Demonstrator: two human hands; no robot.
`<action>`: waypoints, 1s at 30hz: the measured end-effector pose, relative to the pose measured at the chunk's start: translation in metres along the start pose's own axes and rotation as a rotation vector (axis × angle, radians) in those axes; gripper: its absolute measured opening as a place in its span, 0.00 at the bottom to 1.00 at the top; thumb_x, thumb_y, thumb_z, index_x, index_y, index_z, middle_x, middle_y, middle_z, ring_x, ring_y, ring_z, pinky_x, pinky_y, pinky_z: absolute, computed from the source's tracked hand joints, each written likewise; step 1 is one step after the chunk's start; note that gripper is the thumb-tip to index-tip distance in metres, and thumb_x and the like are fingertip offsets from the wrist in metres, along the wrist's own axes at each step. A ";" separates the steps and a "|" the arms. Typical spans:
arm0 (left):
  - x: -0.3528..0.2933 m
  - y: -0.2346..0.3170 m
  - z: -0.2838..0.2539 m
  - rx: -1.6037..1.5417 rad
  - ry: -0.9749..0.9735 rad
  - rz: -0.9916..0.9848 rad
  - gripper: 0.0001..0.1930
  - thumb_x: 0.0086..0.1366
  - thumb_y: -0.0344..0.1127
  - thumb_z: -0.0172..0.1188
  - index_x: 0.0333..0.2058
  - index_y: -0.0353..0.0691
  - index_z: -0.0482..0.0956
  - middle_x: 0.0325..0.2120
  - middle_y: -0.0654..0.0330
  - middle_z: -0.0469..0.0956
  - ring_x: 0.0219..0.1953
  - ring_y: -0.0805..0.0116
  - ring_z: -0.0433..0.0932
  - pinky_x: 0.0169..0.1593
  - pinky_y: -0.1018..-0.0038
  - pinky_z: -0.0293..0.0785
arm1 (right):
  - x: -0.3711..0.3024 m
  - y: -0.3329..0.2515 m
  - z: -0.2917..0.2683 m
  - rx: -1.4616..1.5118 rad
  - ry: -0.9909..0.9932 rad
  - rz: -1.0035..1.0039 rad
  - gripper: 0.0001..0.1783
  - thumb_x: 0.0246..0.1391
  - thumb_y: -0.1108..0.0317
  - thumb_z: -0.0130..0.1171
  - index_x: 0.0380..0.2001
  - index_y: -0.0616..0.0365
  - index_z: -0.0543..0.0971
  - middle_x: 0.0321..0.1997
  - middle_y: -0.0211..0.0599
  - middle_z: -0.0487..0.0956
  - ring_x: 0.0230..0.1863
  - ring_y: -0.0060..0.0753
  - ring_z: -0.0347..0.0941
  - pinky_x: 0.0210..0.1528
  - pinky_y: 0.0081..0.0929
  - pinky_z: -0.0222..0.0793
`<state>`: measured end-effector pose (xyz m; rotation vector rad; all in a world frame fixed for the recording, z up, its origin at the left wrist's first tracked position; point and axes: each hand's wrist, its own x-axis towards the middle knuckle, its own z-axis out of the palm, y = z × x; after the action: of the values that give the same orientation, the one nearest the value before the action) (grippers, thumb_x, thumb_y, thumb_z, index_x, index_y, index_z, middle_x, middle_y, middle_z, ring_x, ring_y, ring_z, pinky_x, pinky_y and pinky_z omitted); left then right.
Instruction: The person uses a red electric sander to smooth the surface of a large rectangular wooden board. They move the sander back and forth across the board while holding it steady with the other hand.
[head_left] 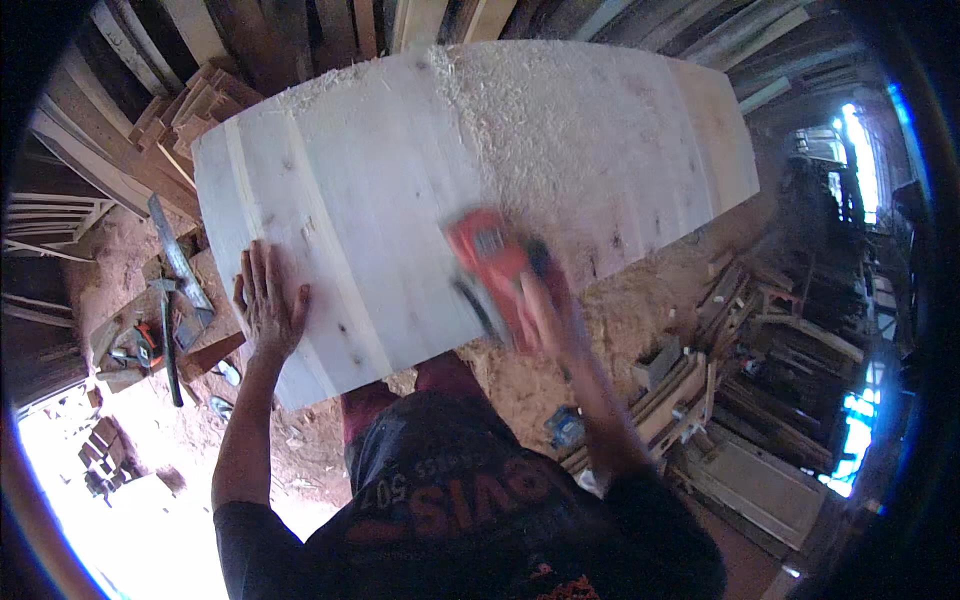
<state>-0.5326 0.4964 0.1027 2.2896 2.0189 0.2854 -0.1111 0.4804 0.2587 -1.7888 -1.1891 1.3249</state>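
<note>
A wide pale wooden panel (395, 170), made of joined boards, lies in front of me. My right hand (541, 318) is closed around the handle of a red electric planer (488, 252), smeared by motion, at the panel's near edge, right of its middle. My left hand (268, 308) rests flat on the left part of the panel with its fingers stretched out, holding nothing. Curled wood shavings (525, 120) cover much of the panel's far and right side. Whether the planer's sole touches the wood cannot be made out.
At the left, a low bench holds a hammer (166, 320), a handsaw (180, 258) and an orange-and-black tool (148, 345). Stacked wood blocks (195, 112) stand beyond the panel's far left corner. Timber pieces (690, 400) and a pale panelled door (755, 480) lie at the right.
</note>
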 end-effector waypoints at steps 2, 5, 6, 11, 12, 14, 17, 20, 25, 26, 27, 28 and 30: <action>0.000 0.000 0.000 0.031 -0.045 -0.015 0.44 0.74 0.61 0.50 0.78 0.40 0.52 0.79 0.44 0.48 0.81 0.44 0.45 0.78 0.46 0.38 | -0.077 0.016 -0.005 0.065 0.071 0.315 0.24 0.74 0.46 0.51 0.45 0.57 0.81 0.17 0.23 0.69 0.15 0.20 0.62 0.21 0.26 0.60; 0.001 0.001 -0.002 0.038 -0.082 -0.033 0.44 0.75 0.63 0.46 0.78 0.39 0.51 0.79 0.45 0.48 0.81 0.44 0.45 0.78 0.46 0.38 | -0.100 0.035 -0.005 -0.082 0.128 0.127 0.25 0.75 0.46 0.49 0.37 0.55 0.83 0.15 0.21 0.67 0.15 0.19 0.61 0.20 0.25 0.59; 0.002 0.001 -0.002 0.032 -0.088 -0.034 0.44 0.75 0.63 0.46 0.78 0.40 0.51 0.79 0.45 0.48 0.81 0.44 0.45 0.78 0.46 0.38 | -0.083 0.036 -0.001 -0.157 0.179 0.038 0.26 0.76 0.45 0.49 0.37 0.54 0.85 0.14 0.21 0.66 0.15 0.18 0.61 0.20 0.25 0.59; 0.003 0.003 -0.007 0.076 -0.102 -0.038 0.44 0.75 0.64 0.46 0.78 0.40 0.53 0.79 0.45 0.49 0.81 0.44 0.47 0.77 0.46 0.40 | 0.094 -0.031 0.019 0.063 -0.034 0.169 0.33 0.70 0.31 0.50 0.39 0.51 0.83 0.17 0.17 0.67 0.17 0.11 0.61 0.17 0.20 0.55; 0.003 0.003 -0.008 0.066 -0.091 -0.031 0.44 0.74 0.65 0.46 0.78 0.41 0.53 0.79 0.45 0.49 0.81 0.44 0.47 0.77 0.46 0.40 | 0.136 -0.054 0.028 0.117 -0.063 0.166 0.35 0.67 0.27 0.52 0.34 0.50 0.81 0.19 0.17 0.68 0.18 0.10 0.62 0.17 0.20 0.54; 0.003 0.003 -0.008 0.066 -0.053 -0.025 0.44 0.74 0.64 0.48 0.78 0.41 0.55 0.79 0.46 0.51 0.80 0.45 0.50 0.77 0.46 0.42 | 0.214 -0.097 0.040 -0.047 -0.111 -0.019 0.38 0.69 0.27 0.43 0.30 0.52 0.80 0.15 0.22 0.69 0.14 0.18 0.63 0.16 0.27 0.57; 0.003 0.002 -0.009 0.039 -0.049 -0.018 0.43 0.74 0.62 0.49 0.78 0.42 0.55 0.79 0.46 0.52 0.80 0.44 0.49 0.77 0.45 0.43 | 0.254 -0.107 0.051 0.110 -0.105 -0.088 0.38 0.70 0.27 0.42 0.23 0.50 0.74 0.12 0.22 0.65 0.12 0.21 0.58 0.18 0.30 0.57; 0.003 0.001 -0.008 0.018 -0.042 -0.016 0.43 0.74 0.62 0.50 0.78 0.42 0.55 0.79 0.45 0.51 0.80 0.44 0.49 0.77 0.45 0.42 | 0.204 -0.068 0.024 -0.003 -0.188 -0.083 0.38 0.69 0.26 0.42 0.28 0.52 0.75 0.15 0.20 0.64 0.13 0.21 0.60 0.17 0.29 0.56; 0.003 0.003 -0.007 0.040 -0.098 -0.037 0.43 0.74 0.62 0.48 0.78 0.41 0.53 0.79 0.45 0.49 0.81 0.45 0.47 0.78 0.46 0.40 | 0.008 0.021 -0.033 0.164 -0.015 0.171 0.25 0.71 0.39 0.54 0.38 0.51 0.78 0.18 0.20 0.68 0.15 0.14 0.61 0.18 0.22 0.55; 0.003 0.004 -0.008 0.034 -0.093 -0.037 0.43 0.74 0.62 0.48 0.78 0.40 0.53 0.79 0.45 0.49 0.81 0.45 0.46 0.78 0.46 0.40 | -0.032 0.030 -0.038 0.120 0.019 0.144 0.23 0.72 0.42 0.54 0.42 0.52 0.79 0.19 0.20 0.70 0.16 0.14 0.62 0.18 0.22 0.56; 0.003 0.005 -0.008 0.036 -0.095 -0.049 0.44 0.74 0.62 0.47 0.78 0.40 0.53 0.79 0.44 0.48 0.81 0.45 0.46 0.78 0.46 0.40 | -0.060 0.039 -0.040 0.104 0.063 0.168 0.21 0.72 0.45 0.55 0.45 0.52 0.79 0.21 0.21 0.71 0.17 0.15 0.64 0.18 0.22 0.57; 0.003 0.005 -0.009 0.087 -0.140 -0.061 0.44 0.74 0.63 0.47 0.78 0.39 0.52 0.79 0.44 0.48 0.81 0.44 0.46 0.78 0.46 0.40 | -0.074 0.048 -0.041 0.000 0.082 0.028 0.19 0.72 0.48 0.56 0.49 0.52 0.79 0.22 0.21 0.73 0.18 0.15 0.65 0.18 0.22 0.57; 0.004 0.005 -0.011 0.049 -0.116 -0.054 0.44 0.74 0.63 0.47 0.78 0.38 0.52 0.79 0.44 0.48 0.81 0.44 0.46 0.77 0.46 0.40 | -0.078 0.052 -0.038 -0.065 0.128 -0.052 0.22 0.72 0.46 0.56 0.49 0.54 0.81 0.21 0.21 0.72 0.17 0.16 0.66 0.18 0.23 0.59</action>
<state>-0.5290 0.4989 0.1145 2.2192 2.0480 0.0984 -0.0668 0.3897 0.2568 -1.8466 -1.2124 1.1358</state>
